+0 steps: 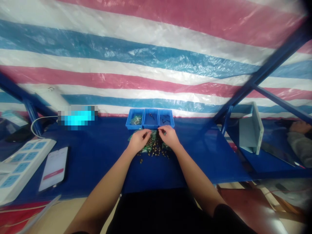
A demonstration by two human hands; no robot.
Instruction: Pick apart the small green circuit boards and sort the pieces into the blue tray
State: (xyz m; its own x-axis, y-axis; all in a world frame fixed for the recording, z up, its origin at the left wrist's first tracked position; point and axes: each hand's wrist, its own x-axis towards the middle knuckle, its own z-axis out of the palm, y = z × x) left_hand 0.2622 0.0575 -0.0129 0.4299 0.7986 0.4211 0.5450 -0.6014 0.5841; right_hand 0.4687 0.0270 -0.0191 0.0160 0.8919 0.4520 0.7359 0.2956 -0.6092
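Note:
My left hand is at the left side of a loose pile of small brass-coloured and dark screw-like parts, its thumb and forefinger pinched together. My right hand pinches in the same way at the pile's right side, with a tiny dark bit at its fingertips. What either hand holds is too small to make out. Green pieces lie among the parts, partly hidden by my left hand. Just beyond stand three joined blue bins: the left bin has greenish clear pieces, the middle bin and right bin a few dark parts.
A white power strip and a phone lie on the blue table at left, near a pixelated bright object. At right are blue frame bars, a tablet-like stand and another person's sleeve. Striped sheeting hangs behind.

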